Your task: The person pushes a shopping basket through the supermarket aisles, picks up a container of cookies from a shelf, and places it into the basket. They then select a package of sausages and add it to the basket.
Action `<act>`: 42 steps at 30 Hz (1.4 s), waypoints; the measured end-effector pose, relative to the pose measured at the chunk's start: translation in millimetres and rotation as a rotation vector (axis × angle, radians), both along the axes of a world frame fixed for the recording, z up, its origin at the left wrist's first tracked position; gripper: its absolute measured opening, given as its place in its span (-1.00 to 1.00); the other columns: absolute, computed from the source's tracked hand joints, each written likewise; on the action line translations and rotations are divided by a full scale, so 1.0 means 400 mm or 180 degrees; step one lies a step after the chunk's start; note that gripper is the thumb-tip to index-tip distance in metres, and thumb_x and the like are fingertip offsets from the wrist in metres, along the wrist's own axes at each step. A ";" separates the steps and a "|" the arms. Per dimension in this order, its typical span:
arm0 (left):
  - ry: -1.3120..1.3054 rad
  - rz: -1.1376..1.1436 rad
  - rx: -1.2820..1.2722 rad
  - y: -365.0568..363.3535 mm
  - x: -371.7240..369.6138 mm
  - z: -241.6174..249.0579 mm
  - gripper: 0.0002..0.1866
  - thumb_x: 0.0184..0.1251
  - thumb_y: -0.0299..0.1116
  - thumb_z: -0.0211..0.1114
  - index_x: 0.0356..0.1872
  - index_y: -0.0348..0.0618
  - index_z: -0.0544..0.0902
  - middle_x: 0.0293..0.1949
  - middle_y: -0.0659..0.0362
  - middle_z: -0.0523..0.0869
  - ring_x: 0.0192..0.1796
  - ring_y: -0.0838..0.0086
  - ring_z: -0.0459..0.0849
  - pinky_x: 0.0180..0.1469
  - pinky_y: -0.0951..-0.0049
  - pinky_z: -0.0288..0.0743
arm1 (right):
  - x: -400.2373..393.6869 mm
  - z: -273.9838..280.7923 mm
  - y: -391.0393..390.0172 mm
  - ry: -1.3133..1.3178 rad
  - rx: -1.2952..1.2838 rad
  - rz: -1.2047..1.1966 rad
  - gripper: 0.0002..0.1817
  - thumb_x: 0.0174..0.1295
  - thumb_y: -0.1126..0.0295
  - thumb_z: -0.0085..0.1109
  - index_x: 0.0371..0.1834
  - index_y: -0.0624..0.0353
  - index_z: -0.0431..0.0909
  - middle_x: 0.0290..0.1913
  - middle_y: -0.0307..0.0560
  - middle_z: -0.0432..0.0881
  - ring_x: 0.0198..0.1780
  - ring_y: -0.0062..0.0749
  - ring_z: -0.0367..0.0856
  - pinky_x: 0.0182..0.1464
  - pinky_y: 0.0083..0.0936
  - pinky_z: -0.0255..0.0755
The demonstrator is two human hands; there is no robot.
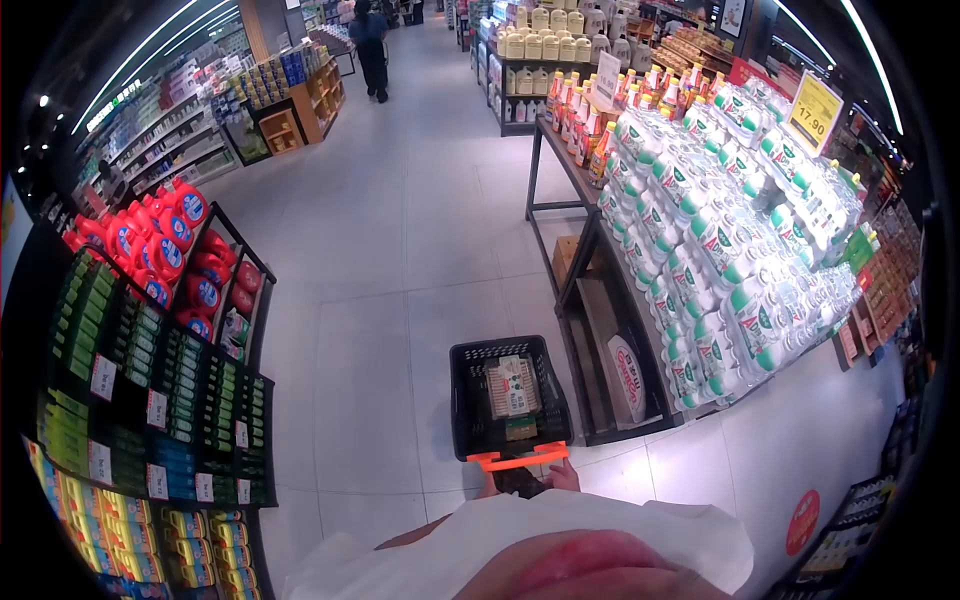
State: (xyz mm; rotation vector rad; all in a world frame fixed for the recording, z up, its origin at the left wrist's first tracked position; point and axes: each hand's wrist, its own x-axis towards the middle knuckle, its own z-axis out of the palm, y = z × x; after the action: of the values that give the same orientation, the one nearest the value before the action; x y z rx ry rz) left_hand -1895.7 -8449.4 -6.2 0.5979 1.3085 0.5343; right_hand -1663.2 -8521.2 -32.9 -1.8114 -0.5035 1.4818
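A black shopping cart basket (460, 400) with an orange handle (520, 460) is directly in front of me. My left hand (488, 486) grips the handle near its left end, largely hidden behind the bar. Toward the right end, my right hand (564, 476) is closed on the same handle. Inside the basket lies a beige pack with a white printed label (514, 388). A smaller dark green and gold item (521, 428) sits behind it, nearer the handle.
Close on the right stands a dark display table (590, 300) stacked with shrink-wrapped bottle packs (700, 250). Shelves of green bottles (150, 330) and red jugs (170, 225) line the left. Pale tiled floor (400, 250) runs ahead, where a person in dark clothes (370, 50) stands.
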 end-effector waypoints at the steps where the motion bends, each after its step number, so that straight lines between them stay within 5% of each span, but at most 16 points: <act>1: 0.0053 -0.0004 0.0036 0.022 0.002 0.001 -0.38 0.20 -0.46 0.18 0.31 -0.21 0.21 -0.35 0.07 0.60 -0.35 0.37 0.64 -0.37 0.37 0.57 | 0.006 -0.029 0.018 0.0002 -0.0031 0.0069 -0.05 0.10 0.59 0.03 0.58 -0.04 -0.19 0.19 0.21 0.45 -0.36 -0.32 0.68 -0.32 -0.42 0.60; 4: 0.0188 -0.0004 0.0178 0.105 0.023 0.021 -0.35 0.19 -0.46 0.18 0.33 -0.20 0.19 -0.35 0.08 0.60 -0.34 0.37 0.64 -0.36 0.38 0.57 | 0.026 -0.082 0.121 0.0732 0.0165 -0.0106 -0.09 0.16 0.52 0.05 0.57 0.01 -0.20 0.02 0.16 0.57 -0.41 -0.36 0.68 -0.35 -0.43 0.60; 8: 0.0421 0.0032 0.0453 0.207 0.065 0.021 -0.32 0.18 -0.46 0.19 0.36 -0.19 0.16 -0.35 0.08 0.61 -0.33 0.37 0.65 -0.36 0.38 0.57 | 0.061 -0.170 0.275 0.0284 0.0308 0.0774 -0.14 0.24 0.61 0.13 0.54 0.18 -0.17 -0.14 0.14 0.63 -0.35 -0.26 0.67 -0.32 -0.27 0.65; 13: 0.0759 0.0003 0.0630 0.343 0.059 0.045 -0.27 0.17 -0.47 0.20 0.39 -0.18 0.12 -0.35 0.08 0.61 -0.32 0.37 0.65 -0.35 0.39 0.57 | 0.035 -0.021 0.473 0.0106 0.0136 0.0870 -0.12 0.19 0.47 0.08 0.56 0.09 -0.17 -0.40 -0.06 0.65 -0.49 -0.44 0.66 -0.46 -0.44 0.56; 16: 0.0947 0.0014 0.0310 0.461 0.071 0.074 -0.21 0.15 -0.47 0.20 0.43 -0.14 0.07 -0.34 0.09 0.61 -0.33 0.38 0.65 -0.38 0.40 0.55 | 0.046 -0.033 0.597 0.0057 0.0167 0.1061 -0.05 0.25 0.49 0.12 0.58 0.00 -0.32 -0.22 0.04 0.63 -0.41 -0.36 0.65 -0.46 -0.42 0.57; 18: 0.0886 0.0112 0.0459 0.543 0.062 0.072 -0.23 0.16 -0.48 0.20 0.43 -0.14 0.09 -0.31 0.04 0.58 -0.46 0.42 0.60 -0.49 0.40 0.53 | 0.029 0.034 0.671 0.0053 0.0106 0.0863 -0.13 0.24 0.51 0.11 0.56 0.06 -0.18 -0.23 0.03 0.63 -0.42 -0.37 0.65 -0.47 -0.46 0.55; 21: 0.1523 -0.0029 0.0762 0.662 0.046 0.002 -0.19 0.09 -0.45 0.30 0.41 -0.02 0.16 -0.29 0.03 0.65 -0.09 0.23 0.65 -0.01 0.19 0.49 | 0.039 -0.017 0.808 -0.0103 0.0295 0.0635 -0.29 0.23 0.52 0.10 0.46 0.18 0.06 -0.25 0.00 0.60 -0.43 -0.38 0.63 -0.50 -0.49 0.53; 24: 0.3051 0.0435 0.2536 0.809 0.037 0.063 -0.30 0.07 -0.37 0.35 0.31 -0.03 0.34 -0.07 -0.01 0.63 0.09 0.21 0.57 0.12 0.15 0.41 | 0.052 -0.052 0.951 -0.0424 0.0219 0.0708 -0.51 0.21 0.52 0.10 0.25 0.28 0.31 -0.29 -0.05 0.58 -0.42 -0.40 0.61 -0.51 -0.48 0.50; 27: 0.2848 -0.1578 0.3164 1.017 0.008 0.174 -0.46 0.10 -0.24 0.34 0.14 -0.10 0.47 0.07 0.03 0.56 0.19 0.15 0.48 0.21 0.13 0.33 | 0.022 0.035 1.065 -0.0275 -0.0127 0.0360 -0.64 0.21 0.49 0.09 0.09 0.28 0.45 -0.33 -0.10 0.56 -0.40 -0.43 0.60 -0.50 -0.48 0.48; 28: 0.2687 -0.2651 0.2793 1.085 -0.003 0.133 -0.51 0.16 -0.15 0.30 0.08 -0.13 0.48 0.05 0.04 0.55 0.14 0.12 0.50 0.15 0.10 0.37 | 0.010 0.058 1.112 -0.0150 -0.0209 0.0154 -0.67 0.22 0.48 0.09 0.06 0.27 0.48 -0.34 -0.11 0.55 -0.40 -0.44 0.59 -0.48 -0.47 0.48; 32: 0.2411 -0.2557 0.3160 1.215 0.018 0.021 -0.58 0.25 -0.14 0.24 0.05 -0.13 0.49 -0.02 0.00 0.56 0.10 0.10 0.52 0.07 0.05 0.42 | 0.029 0.080 1.259 0.0247 -0.0217 -0.0275 -0.77 0.23 0.44 0.07 -0.05 0.18 0.53 -0.30 -0.16 0.54 -0.40 -0.48 0.56 -0.42 -0.47 0.48; 42: 0.2179 -0.2489 0.3321 1.454 0.054 0.002 -0.68 0.37 -0.24 0.16 0.04 -0.18 0.50 -0.04 -0.03 0.55 0.02 0.02 0.58 0.00 0.06 0.49 | 0.042 0.103 1.504 -0.0148 -0.0082 -0.0396 -0.77 0.23 0.48 0.01 -0.06 0.15 0.54 -0.27 -0.26 0.56 -0.40 -0.59 0.49 -0.49 -0.53 0.42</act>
State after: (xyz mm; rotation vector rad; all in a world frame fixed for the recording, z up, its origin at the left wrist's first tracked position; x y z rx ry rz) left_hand -1874.1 -7867.6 -5.4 2.1950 1.1957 0.3168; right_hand -1646.2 -7919.6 8.3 -1.8660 -0.3884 1.3706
